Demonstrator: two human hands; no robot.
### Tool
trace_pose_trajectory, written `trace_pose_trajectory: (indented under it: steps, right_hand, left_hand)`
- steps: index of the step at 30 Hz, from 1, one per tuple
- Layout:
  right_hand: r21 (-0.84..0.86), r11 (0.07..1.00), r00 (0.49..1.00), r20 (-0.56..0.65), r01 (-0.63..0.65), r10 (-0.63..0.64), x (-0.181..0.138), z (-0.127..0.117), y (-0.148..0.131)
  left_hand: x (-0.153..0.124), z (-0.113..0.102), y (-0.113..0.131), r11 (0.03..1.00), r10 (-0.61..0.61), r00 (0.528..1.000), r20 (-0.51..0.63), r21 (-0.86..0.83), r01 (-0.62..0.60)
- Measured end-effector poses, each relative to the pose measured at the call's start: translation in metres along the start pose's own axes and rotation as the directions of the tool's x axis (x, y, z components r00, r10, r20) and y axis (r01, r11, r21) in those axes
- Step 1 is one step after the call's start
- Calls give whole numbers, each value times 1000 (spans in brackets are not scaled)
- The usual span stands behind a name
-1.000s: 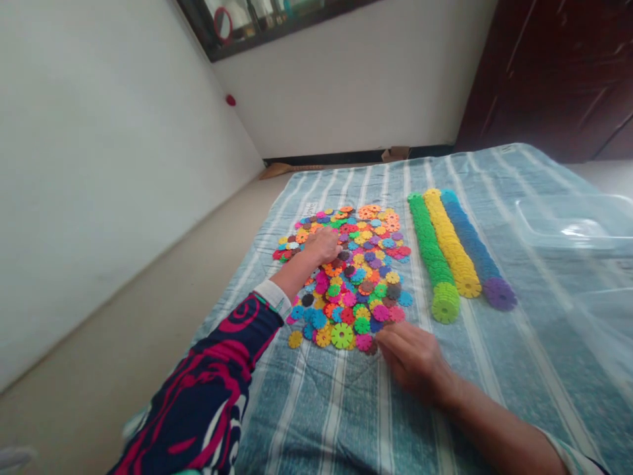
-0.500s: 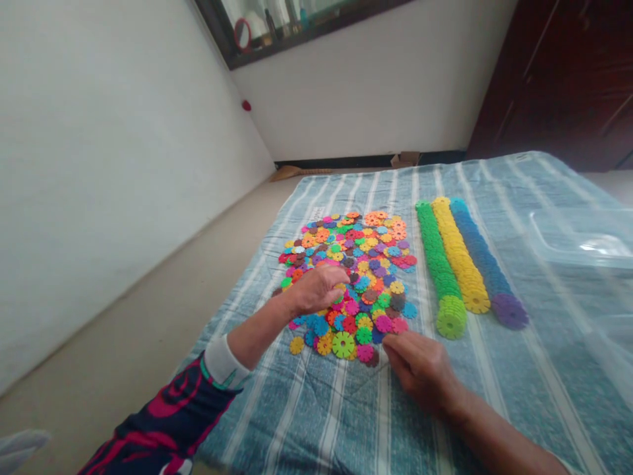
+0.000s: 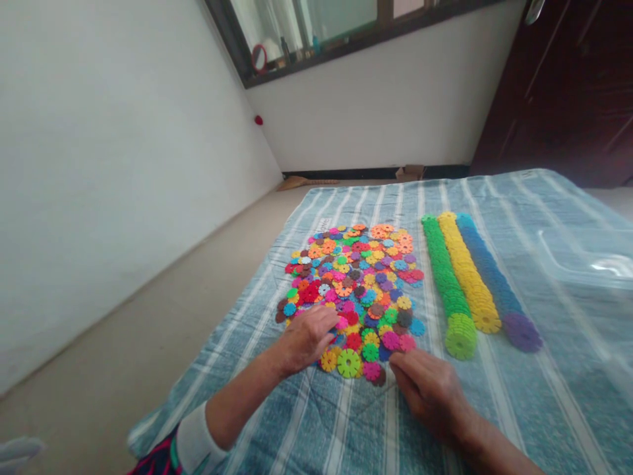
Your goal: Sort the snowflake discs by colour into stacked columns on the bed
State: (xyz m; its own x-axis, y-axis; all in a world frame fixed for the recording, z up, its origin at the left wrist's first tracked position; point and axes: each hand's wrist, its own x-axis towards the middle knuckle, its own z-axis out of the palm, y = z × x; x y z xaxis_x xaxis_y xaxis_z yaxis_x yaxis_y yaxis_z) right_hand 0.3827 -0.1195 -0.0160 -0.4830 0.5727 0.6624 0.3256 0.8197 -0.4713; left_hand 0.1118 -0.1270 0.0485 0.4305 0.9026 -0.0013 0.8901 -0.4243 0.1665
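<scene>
Flat plastic flower-shaped discs with notched rims lie in a loose, many-coloured pile (image 3: 368,280) on a striped blue cloth. Over the near left part of this pile is my left hand (image 3: 309,335), palm down, fingers bent and thumb a little apart, its fingertips beside pink and red discs. It covers the discs beneath it. By the pile's near right corner, my right hand (image 3: 430,389) rests low with thumb and forefinger pinched together; whatever is between them is hidden. A large lime-green disc (image 3: 349,363) lies between the hands.
Right of the pile run overlapping rows of discs: a green row (image 3: 442,270), a yellow row (image 3: 467,274) and a blue row (image 3: 489,264) ending in purple. A clear plastic container (image 3: 588,260) stands farther right. The striped cloth (image 3: 277,415) has its edge at left.
My left hand has moved from the middle of the pile toward me and slightly left, uncovering red discs. My right hand stays by the pile's near right corner. The view has tilted up a little.
</scene>
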Motion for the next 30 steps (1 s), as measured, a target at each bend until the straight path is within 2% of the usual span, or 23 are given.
trace_pose_trajectory:
  steps: [9, 15, 23, 30]
  right_hand:
    - [6, 1000, 999, 16, -31, 30, 0, -3, -2]
    - [6, 999, 999, 13, -35, 35, -1, -1, -2]
    - [5, 1000, 1000, 13, -14, 14, -2, 0, 0]
    - [-11, 1000, 1000, 1, -6, 6, 0, 0, -1]
  left_hand:
    - [-4, -4, 1, 973, -179, 984, -8, 149, 178]
    - [-1, -8, -3, 961, -204, 977, -58, 179, 211]
    - [40, -7, -5, 974, -159, 972, -173, 131, 182]
    - [63, 5, -9, 966, -211, 969, -131, 124, 227]
